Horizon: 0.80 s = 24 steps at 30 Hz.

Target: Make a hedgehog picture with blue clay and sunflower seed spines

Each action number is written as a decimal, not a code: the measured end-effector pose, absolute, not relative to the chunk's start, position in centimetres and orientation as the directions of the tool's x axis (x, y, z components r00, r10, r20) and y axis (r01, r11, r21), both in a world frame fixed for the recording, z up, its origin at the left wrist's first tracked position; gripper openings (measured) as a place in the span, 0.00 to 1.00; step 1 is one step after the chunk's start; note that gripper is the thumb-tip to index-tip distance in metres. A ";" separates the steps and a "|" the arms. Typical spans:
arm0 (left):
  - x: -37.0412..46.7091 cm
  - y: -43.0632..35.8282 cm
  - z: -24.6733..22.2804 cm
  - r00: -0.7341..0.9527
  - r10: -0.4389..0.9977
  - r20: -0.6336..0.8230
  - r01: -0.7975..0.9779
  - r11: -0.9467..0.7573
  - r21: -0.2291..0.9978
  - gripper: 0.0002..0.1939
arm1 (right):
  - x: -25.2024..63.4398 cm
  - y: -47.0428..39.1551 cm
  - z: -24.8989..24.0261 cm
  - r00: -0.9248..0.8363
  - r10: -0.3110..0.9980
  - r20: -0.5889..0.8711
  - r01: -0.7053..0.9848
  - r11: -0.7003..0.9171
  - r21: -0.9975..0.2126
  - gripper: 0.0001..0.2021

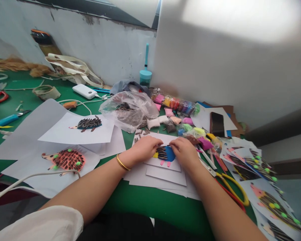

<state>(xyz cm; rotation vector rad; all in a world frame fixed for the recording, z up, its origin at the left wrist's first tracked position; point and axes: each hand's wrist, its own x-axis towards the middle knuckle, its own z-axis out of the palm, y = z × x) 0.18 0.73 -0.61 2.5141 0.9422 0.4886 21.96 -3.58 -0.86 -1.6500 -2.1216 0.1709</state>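
Note:
Between my hands lies a white sheet [175,165] with a half-covered hedgehog figure. Its body is blue clay [170,154], with a yellow part at the left and pink feet below. Striped sunflower seeds [162,153] stand in rows across its left half. My left hand [148,147], a gold bangle on its wrist, is closed at the upper left of the figure, fingertips pinched. Opposite it, my right hand [185,151] pinches at the blue clay's upper right edge. Whatever the fingertips hold is too small or hidden. More loose seeds [141,134] lie just beyond my left hand.
Beyond the hands are a clear plastic bag [130,108] of seeds and several clay packets [154,123]. Yellow-and-red-handled scissors [230,189] lie right of my right forearm. Finished hedgehog pictures [273,201] fill the right edge; others [65,160] lie left, crossed by a white cable [40,174].

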 end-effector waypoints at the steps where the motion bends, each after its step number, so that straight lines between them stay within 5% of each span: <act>1: 0.2 0.7 -0.6 0.709 0.683 0.177 0.539 -0.686 0.488 0.15 | 21.9 -3.5 -1.0 -0.190 0.944 0.270 0.894 0.280 -0.351 0.11; 24: 0.2 0.7 -0.7 0.722 0.670 0.172 0.542 -0.702 0.462 0.18 | 20.8 -3.3 -1.3 -0.232 0.948 0.216 0.907 0.291 -0.304 0.10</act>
